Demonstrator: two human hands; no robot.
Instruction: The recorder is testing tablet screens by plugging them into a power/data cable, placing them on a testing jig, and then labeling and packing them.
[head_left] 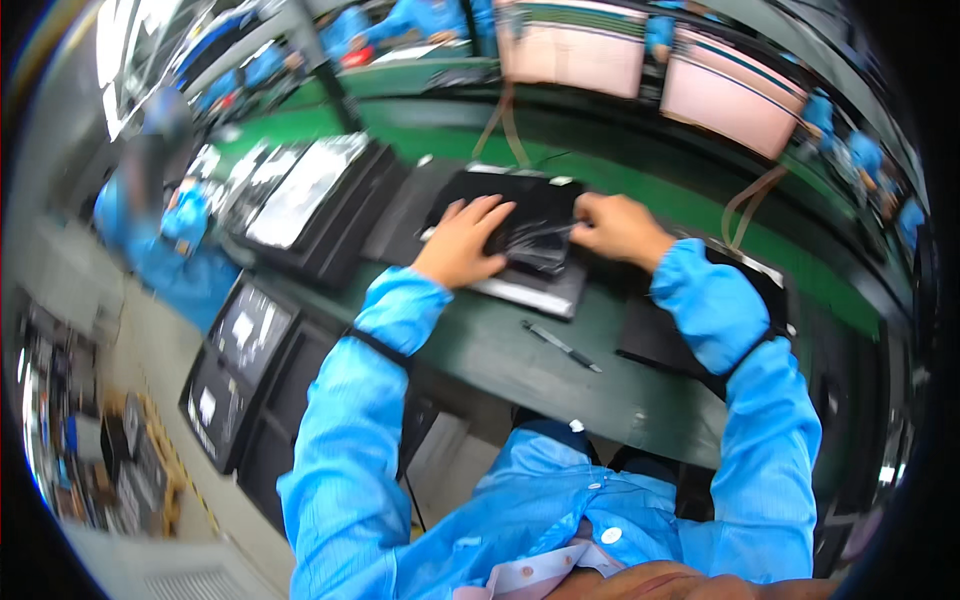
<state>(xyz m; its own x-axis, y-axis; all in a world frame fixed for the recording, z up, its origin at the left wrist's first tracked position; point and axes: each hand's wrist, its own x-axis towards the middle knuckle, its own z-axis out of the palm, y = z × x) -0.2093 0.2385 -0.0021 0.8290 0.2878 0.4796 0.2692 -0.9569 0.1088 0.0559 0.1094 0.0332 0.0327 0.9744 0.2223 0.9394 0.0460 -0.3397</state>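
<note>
A flat black panel in clear plastic film (535,225) lies on a small stack at the middle of the green bench. My left hand (465,240) rests on its left part, fingers spread. At the panel's right edge, my right hand (615,228) has its fingers closed in a pinch, apparently on the film or the panel's edge; exactly what lies between them is hidden. Beneath the panel shows a grey board with a pale front edge (530,293). A dark pen (562,346) lies on the bench in front of the stack.
Stacked black trays with film-wrapped panels (310,195) stand at the left. More black trays (240,350) sit lower, beside the bench. A dark flat panel (650,325) lies under my right forearm. Pinkish boards (735,90) hang at the back. Another person (165,240) works at far left.
</note>
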